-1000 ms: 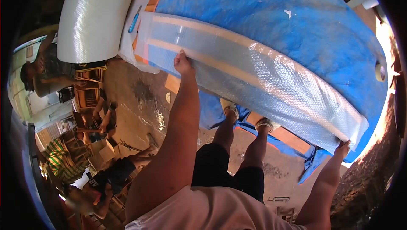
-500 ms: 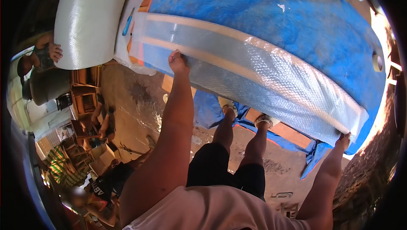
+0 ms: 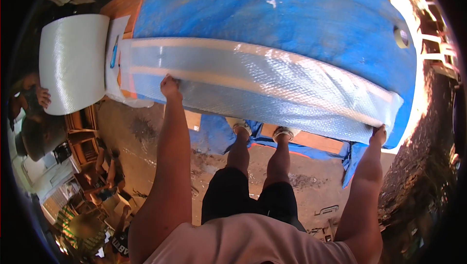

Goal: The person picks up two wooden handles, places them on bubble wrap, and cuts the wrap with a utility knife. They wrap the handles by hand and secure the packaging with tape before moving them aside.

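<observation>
Head camera view: at far left I see a co-worker's hand (image 3: 44,97) on a big cylindrical roll of whitish translucent bubble wrap (image 3: 73,64). Beside it lies a slim blue tool (image 3: 114,56). Next, the person's left hand (image 3: 169,87), fingers curled closed, grips the near side of a long, clear bubble-wrap sheet (image 3: 272,77), spread across the blue covering (image 3: 311,16), pale strips showing through. The right hand (image 3: 379,135), fingers closed, pinches the sheet's near right corner. Farther right stands a pale tape roll (image 3: 402,38).
</observation>
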Demonstrator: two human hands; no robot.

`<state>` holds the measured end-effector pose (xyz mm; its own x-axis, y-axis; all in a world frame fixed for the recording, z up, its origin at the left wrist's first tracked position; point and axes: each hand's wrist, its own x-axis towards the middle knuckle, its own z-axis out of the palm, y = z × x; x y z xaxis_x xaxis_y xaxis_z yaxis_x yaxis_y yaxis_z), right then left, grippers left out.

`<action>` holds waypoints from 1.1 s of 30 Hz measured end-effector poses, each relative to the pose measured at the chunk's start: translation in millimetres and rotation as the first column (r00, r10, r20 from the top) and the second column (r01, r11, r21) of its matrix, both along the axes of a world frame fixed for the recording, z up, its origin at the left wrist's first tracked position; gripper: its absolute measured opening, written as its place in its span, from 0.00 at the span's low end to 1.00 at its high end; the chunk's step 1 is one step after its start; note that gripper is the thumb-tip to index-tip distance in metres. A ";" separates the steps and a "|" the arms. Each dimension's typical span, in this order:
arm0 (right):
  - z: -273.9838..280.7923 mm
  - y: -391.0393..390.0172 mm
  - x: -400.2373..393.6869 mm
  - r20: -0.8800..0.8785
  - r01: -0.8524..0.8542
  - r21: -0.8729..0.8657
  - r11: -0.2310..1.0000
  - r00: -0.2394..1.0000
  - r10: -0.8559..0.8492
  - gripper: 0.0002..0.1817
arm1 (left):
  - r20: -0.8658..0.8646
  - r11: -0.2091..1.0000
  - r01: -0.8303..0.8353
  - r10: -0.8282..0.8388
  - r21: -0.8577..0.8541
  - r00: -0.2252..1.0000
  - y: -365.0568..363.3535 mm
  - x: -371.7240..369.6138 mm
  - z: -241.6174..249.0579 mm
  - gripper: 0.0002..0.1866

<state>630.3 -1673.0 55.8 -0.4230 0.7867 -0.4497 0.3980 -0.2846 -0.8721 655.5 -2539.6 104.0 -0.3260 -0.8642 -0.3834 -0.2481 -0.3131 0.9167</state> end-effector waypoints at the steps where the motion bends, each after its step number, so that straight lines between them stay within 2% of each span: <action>1: 1.5 -1.8 1.5 0.012 -0.002 -0.002 1.000 1.000 0.002 0.20 | 0.117 0.998 -0.039 0.034 0.044 0.993 15.2 -4.4 17.4 0.12; 2: 4.8 -5.7 1.8 0.027 -0.004 -0.005 1.000 1.000 0.005 0.19 | 0.113 0.998 -0.021 0.015 0.055 0.993 31.5 -7.5 28.1 0.12; 4: 5.0 -6.9 1.9 0.068 -0.004 0.007 1.000 0.998 0.003 0.16 | 0.177 0.978 0.079 -0.114 0.194 0.978 63.5 -11.1 43.0 0.16; 8: 13.0 -12.7 4.4 0.024 -0.013 -0.075 0.997 1.000 0.015 0.14 | 0.183 0.955 0.161 -0.210 0.251 0.961 112.6 -11.4 38.1 0.19; 9: 12.1 -12.4 5.8 0.023 -0.010 -0.075 0.997 1.000 0.012 0.14 | 0.227 0.957 0.108 -0.173 0.270 0.958 122.5 -11.6 36.8 0.18; 10: 19.1 -17.6 6.2 0.000 -0.024 -0.124 0.992 1.000 0.024 0.13 | 0.222 0.952 0.126 -0.191 0.278 0.956 128.8 -8.7 32.0 0.18; 12: 41.3 -35.6 3.5 -0.054 0.013 -0.214 0.977 0.998 -0.026 0.12 | 0.144 0.963 0.080 -0.120 0.258 0.982 136.4 -3.5 24.0 0.15; 14: 29.7 -29.1 11.7 -0.130 -0.074 -0.217 0.973 0.990 0.046 0.11 | 0.128 0.968 0.085 -0.117 0.235 0.985 138.0 -2.6 21.9 0.13; 15: 33.5 -34.7 9.7 -0.135 -0.010 -0.209 0.978 0.991 -0.019 0.11 | 0.117 0.976 0.072 -0.097 0.204 0.988 137.0 -1.0 20.5 0.12; 18: 35.5 -31.1 11.8 -0.117 -0.025 -0.192 0.981 0.993 0.002 0.12 | 0.115 0.978 0.136 -0.155 0.161 0.981 130.4 2.2 17.3 0.11; 26: 32.0 -37.9 9.1 -0.135 0.059 -0.235 0.970 0.987 -0.093 0.11 | 0.139 0.990 0.107 -0.118 0.086 0.983 131.9 2.6 11.8 0.13; 31: 41.5 -35.8 9.6 -0.103 0.066 -0.261 0.963 0.990 -0.096 0.09 | 0.146 0.982 0.130 -0.149 0.136 0.978 133.3 -1.6 10.1 0.12; 33: 49.8 -35.1 10.6 -0.043 0.129 -0.300 0.945 0.988 -0.148 0.16 | 0.146 0.977 0.134 -0.158 0.164 0.977 133.5 -1.5 9.2 0.11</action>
<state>640.9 -1708.1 105.6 -0.3546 0.6753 -0.6467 0.2827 -0.5819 -0.7626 654.0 -2406.2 113.2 -0.3689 -0.7391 -0.5636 -0.4391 -0.3959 0.8065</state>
